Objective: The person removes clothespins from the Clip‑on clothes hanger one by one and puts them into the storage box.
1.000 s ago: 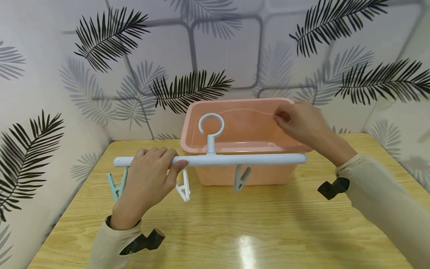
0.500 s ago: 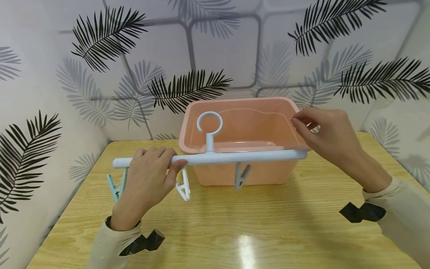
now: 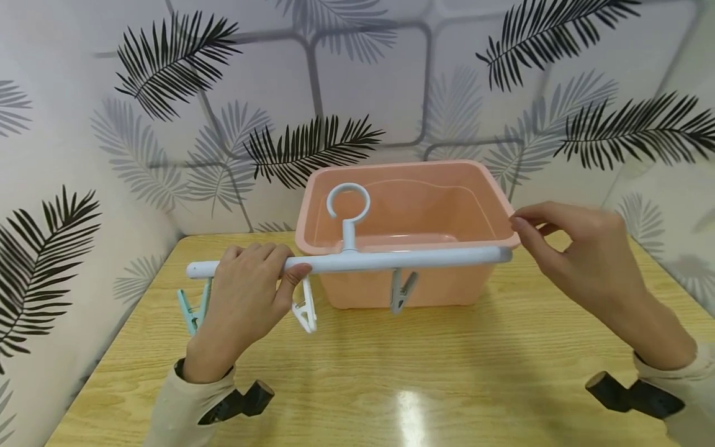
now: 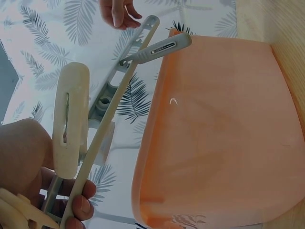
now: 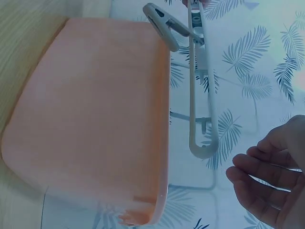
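My left hand (image 3: 248,304) grips the pale blue bar of a clip hanger (image 3: 402,259) left of its middle, fingers over the top and thumb in front. The ring hook points up. Below the bar hang a teal clothespin (image 3: 195,310), a white clothespin (image 3: 306,307) and a grey clothespin (image 3: 402,292); the left wrist view shows the grey clothespin (image 4: 164,47) from beneath. My right hand (image 3: 592,261) hovers just past the bar's right end, fingers loosely bent. In the right wrist view this hand (image 5: 271,176) holds nothing and is apart from the hanger.
A pink plastic basin (image 3: 410,288) stands on the wooden table (image 3: 357,372) behind the hanger, near the wall. Leaf-patterned covering (image 3: 368,87) lines the wall at the back and sides. Each wrist wears a black strap with a small block.
My right hand has moved from over the basin's right part to the right and towards me. The hanger's right end has risen slightly; my left hand keeps its grip.
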{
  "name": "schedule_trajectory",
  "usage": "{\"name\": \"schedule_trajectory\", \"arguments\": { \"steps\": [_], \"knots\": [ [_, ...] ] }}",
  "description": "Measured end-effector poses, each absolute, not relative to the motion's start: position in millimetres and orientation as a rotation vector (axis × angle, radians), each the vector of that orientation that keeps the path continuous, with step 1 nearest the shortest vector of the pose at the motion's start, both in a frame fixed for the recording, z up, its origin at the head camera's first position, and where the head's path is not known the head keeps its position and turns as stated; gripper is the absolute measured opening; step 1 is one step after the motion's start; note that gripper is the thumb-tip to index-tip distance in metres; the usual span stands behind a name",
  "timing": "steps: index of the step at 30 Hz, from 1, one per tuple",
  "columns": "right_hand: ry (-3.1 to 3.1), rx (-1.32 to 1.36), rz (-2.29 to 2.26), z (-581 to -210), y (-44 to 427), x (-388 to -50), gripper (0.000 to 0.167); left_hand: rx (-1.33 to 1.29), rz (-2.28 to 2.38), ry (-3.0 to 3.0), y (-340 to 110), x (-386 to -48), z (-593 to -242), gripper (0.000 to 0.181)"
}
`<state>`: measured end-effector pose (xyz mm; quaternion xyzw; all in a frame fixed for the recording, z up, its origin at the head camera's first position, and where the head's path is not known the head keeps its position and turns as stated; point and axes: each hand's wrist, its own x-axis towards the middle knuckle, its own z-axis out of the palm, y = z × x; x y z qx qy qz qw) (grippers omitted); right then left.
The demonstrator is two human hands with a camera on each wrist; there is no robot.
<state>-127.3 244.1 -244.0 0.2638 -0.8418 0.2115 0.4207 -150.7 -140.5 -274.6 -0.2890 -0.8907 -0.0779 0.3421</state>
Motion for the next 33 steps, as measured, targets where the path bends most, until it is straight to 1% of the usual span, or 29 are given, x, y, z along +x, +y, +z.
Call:
{"name": "schedule_trajectory", "arguments": {
  "steps": [2,3,6,8,13,15,18,19,21,23,29,33],
  "knots": [
    [-2.084,0.674,0.535,-247,243,-123,0.009,-0.752,-0.206,-2.311,-141,-151,-275,0.044],
    [-2.075,0.679,0.538,-249,243,-120,0.013,-0.753,-0.208,-2.305,-140,-151,-275,0.047],
    [-2.025,0.709,0.580,-257,238,-112,0.031,-0.755,-0.212,-2.303,-139,-151,-274,0.059],
    [-1.994,0.735,0.632,-264,232,-106,0.038,-0.753,-0.210,-2.306,-139,-151,-274,0.060],
    [-1.938,0.831,0.761,-286,216,-96,0.035,-0.747,-0.205,-2.314,-140,-151,-273,0.036],
    [-1.941,0.868,0.824,-295,211,-96,0.031,-0.746,-0.207,-2.315,-139,-151,-273,0.033],
    [-2.007,0.894,0.971,-306,205,-95,0.011,-0.744,-0.210,-2.314,-139,-150,-273,0.045],
    [-2.041,0.893,1.029,-310,203,-95,0.007,-0.744,-0.213,-2.314,-139,-150,-273,0.051],
    [-2.101,0.875,1.151,-315,199,-93,0.017,-0.746,-0.218,-2.312,-138,-150,-272,0.061],
    [-2.160,0.844,1.265,-320,195,-92,0.024,-0.750,-0.221,-2.312,-137,-150,-272,0.066],
    [-2.288,0.762,1.585,-327,185,-94,0.022,-0.759,-0.204,-2.299,-135,-149,-271,0.066],
    [-2.329,0.755,1.859,-330,182,-100,0.033,-0.765,-0.186,-2.276,-134,-150,-273,0.066]
  ]
}}
